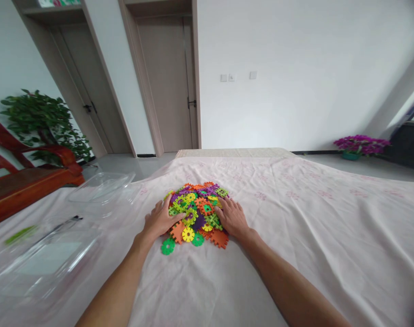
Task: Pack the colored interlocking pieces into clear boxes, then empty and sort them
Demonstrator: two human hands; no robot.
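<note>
A heap of colourful plastic interlocking pieces (199, 221) lies on the cloth between my two hands. It mixes orange and purple toothed squares with yellow and green notched discs. My left hand (161, 219) rests against the heap's left side, fingers apart and the thumb over some pieces. On the opposite side, my right hand (232, 217) touches the heap with its fingers spread. A green disc (167, 246) lies at the near left edge of the pile, and a yellow disc (188, 234) sits at its front.
A pale cloth (295, 236) with wrinkles covers the table. To the left are a clear plastic box (46, 259) and a clear lid or tray (102, 187), with a dark thin stick-like item (62, 225) and a green strip (22, 235). A wooden chair (32, 175) stands beyond.
</note>
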